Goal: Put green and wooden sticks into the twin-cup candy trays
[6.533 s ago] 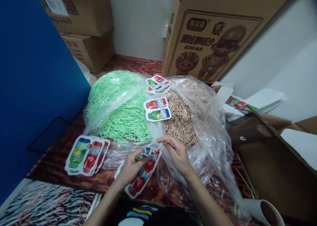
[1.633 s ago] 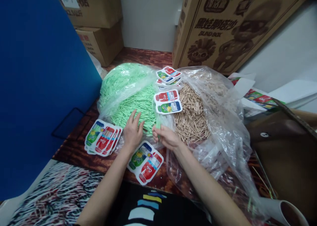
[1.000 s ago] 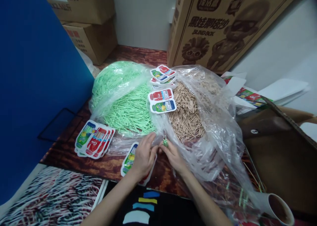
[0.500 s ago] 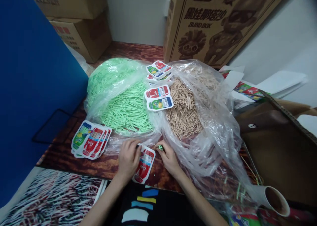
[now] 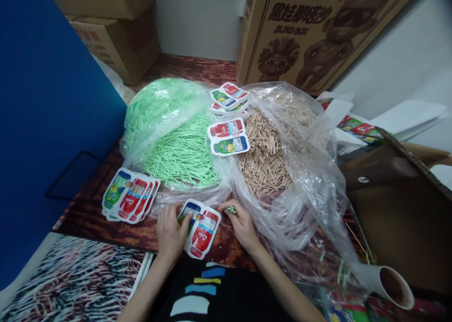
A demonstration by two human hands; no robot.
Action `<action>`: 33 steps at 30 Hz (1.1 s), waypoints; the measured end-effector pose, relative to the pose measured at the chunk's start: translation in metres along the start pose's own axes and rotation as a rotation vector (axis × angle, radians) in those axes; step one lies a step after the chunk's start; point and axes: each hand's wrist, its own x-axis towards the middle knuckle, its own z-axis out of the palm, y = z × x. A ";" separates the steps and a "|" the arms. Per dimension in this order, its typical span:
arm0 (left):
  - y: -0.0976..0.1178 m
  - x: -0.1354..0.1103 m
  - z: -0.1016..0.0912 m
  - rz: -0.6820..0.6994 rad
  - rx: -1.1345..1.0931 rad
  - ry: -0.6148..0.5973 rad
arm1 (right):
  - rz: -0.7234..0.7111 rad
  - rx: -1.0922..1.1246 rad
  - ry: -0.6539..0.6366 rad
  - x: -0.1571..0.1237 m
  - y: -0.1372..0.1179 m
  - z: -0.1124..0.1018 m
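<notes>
My left hand (image 5: 171, 230) is closed on the left edge of a bottle-shaped card (image 5: 203, 237) with a red cola picture and a blue-and-green one, its thumb across the green half. A small bundle of thin green sticks (image 5: 231, 209) is pinched in my right hand (image 5: 244, 225), ends facing up, just right of the card. Beyond my hands lie an open clear bag of green sticks (image 5: 180, 152) and another of brown sticks (image 5: 264, 157). To the left rests a fanned stack of similar cards (image 5: 132, 197), the top one showing sticks in its windows.
Loose cards (image 5: 229, 137) lie between the bags, with more cards (image 5: 229, 98) behind. A large carton (image 5: 318, 35) stands at the back, a blue panel (image 5: 60, 100) at left. On the right are an open box (image 5: 399, 209) and a paper cup (image 5: 393, 286).
My left hand has shifted left and down across the card, so its blue-topped half now shows. The right hand keeps the green sticks in nearly the same place.
</notes>
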 end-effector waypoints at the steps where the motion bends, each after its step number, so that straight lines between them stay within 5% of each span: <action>1: -0.001 -0.001 0.000 -0.001 -0.006 -0.008 | 0.007 0.003 0.006 0.000 0.001 0.000; 17: -0.007 0.004 -0.005 0.135 -0.209 -0.143 | -0.020 0.045 0.001 0.000 -0.004 0.000; 24: -0.010 0.005 -0.002 0.047 -0.137 0.006 | -0.041 0.011 0.001 0.000 -0.008 -0.002; 33: -0.020 0.010 -0.010 0.164 -0.161 -0.004 | -0.050 0.001 0.011 0.002 -0.012 0.000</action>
